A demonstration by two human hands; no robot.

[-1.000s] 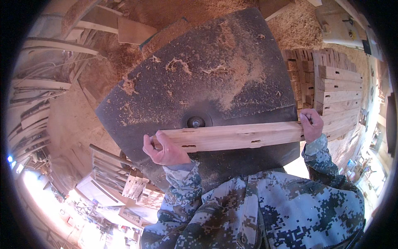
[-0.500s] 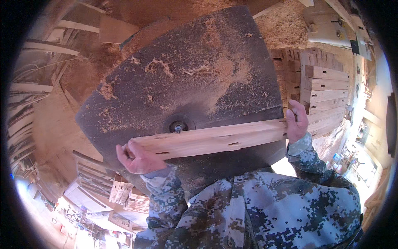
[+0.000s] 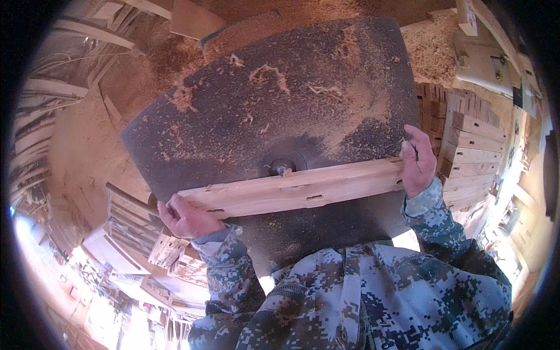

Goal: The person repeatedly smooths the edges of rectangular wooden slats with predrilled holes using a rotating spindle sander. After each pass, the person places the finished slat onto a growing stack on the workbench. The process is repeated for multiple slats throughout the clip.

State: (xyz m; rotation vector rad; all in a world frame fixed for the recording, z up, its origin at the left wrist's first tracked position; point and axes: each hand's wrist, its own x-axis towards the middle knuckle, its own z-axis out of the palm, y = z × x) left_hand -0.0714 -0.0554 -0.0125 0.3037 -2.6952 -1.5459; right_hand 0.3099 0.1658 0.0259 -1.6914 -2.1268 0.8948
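A pale wooden board (image 3: 344,188) with several small dark slots lies across the dark machine table (image 3: 233,128). My left hand (image 3: 189,218) is closed around its left end, fingers curled. At the other end, my right hand (image 3: 419,163) grips the board, thumb and fingers bent about the end. The board's far edge is up against a small metal cutter spindle (image 3: 282,169), which rises from a round recess in the table near the board's middle. Whether the spindle turns, I cannot tell.
Wood shavings (image 3: 269,76) and sawdust are strewn over the table. A stack of slotted boards (image 3: 475,143) stands to the right. Long timber strips (image 3: 49,87) lie at the far left, and a sawdust heap (image 3: 434,49) is beyond the table.
The board has slid left along the spindle, which now meets it nearer its middle. Both hands have travelled with it, keeping their grip. The whole view has shifted slightly.
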